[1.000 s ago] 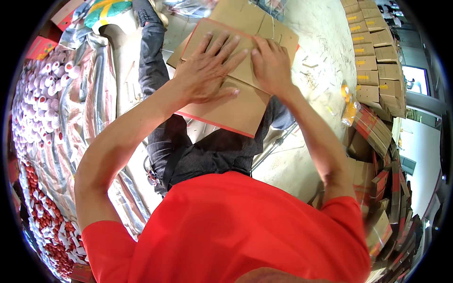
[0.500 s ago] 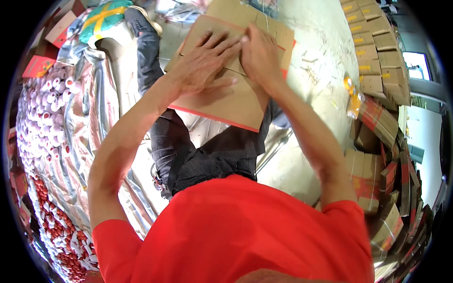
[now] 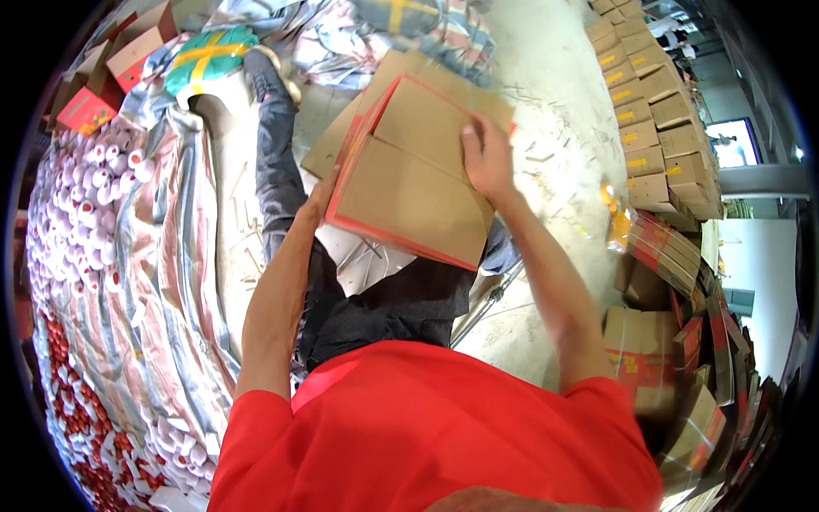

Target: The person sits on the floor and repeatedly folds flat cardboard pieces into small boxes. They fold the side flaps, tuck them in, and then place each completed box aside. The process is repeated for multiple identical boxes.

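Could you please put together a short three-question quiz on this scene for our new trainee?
1. True or false: the right hand lies flat on top of the cardboard box.
2. Where is the left hand on the box?
A. Against its left side
B. Inside an open flap
C. Away from it, on the floor
3. What lies in a large heap on the striped sheet at the person's left?

Key
1. True.
2. A: the hand is mostly hidden behind the box's left edge.
3. Many small white and red rolls, too small to identify further.
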Motion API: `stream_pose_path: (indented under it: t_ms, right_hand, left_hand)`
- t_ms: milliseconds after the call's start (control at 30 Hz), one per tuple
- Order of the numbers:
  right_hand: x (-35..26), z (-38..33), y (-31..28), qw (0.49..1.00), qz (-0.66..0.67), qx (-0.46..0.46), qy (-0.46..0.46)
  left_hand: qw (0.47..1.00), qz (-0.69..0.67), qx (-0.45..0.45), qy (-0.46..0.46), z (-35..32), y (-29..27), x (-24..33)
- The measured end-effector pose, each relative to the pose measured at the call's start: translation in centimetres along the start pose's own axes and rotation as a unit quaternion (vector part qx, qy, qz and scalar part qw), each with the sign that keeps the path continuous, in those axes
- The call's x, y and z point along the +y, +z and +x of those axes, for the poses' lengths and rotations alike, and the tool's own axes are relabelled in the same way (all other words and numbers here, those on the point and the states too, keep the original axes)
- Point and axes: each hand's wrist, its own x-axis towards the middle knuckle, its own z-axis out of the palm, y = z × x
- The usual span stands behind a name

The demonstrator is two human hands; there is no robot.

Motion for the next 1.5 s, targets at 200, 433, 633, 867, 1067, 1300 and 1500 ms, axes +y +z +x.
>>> stream_pose_path:
  t_ms: [200,433,633,867,1067,1300,1500]
  right_hand:
    - [0.4,0.1,-1.1,0.993,0.11,0.012,0.048]
    - [8.7,-0.5,2.5,0.986,0.073,0.149,-0.029]
    - [7.0,-2.6,-0.5,0.842,0.424,0.059,0.329]
    - [2.4,-4.2,-3.2,0.867,0.392,0.015,0.308]
    - [0.0,-4.0,-1.5,0.923,0.229,-0.102,0.291]
    - [0.8,-3.7,-1.5,0.965,0.128,-0.147,0.173]
    - [2.9,-5.7,-0.5,0.965,0.119,-0.111,0.206]
  left_hand:
    - [0.984,-0.168,-0.037,0.046,-8.1,-7.4,2.1]
    - [0.941,0.007,0.044,0.335,-13.9,-6.3,24.8]
    - [0.812,0.274,0.037,0.514,-18.2,0.5,28.8]
    - [0.619,0.592,-0.082,0.509,-18.3,4.7,18.5]
    - [0.751,0.479,-0.09,0.445,-18.0,5.3,20.3]
    - [0.661,0.671,-0.099,0.32,-5.7,4.5,21.9]
    - [0.658,0.685,-0.241,0.198,-2.7,8.1,21.4]
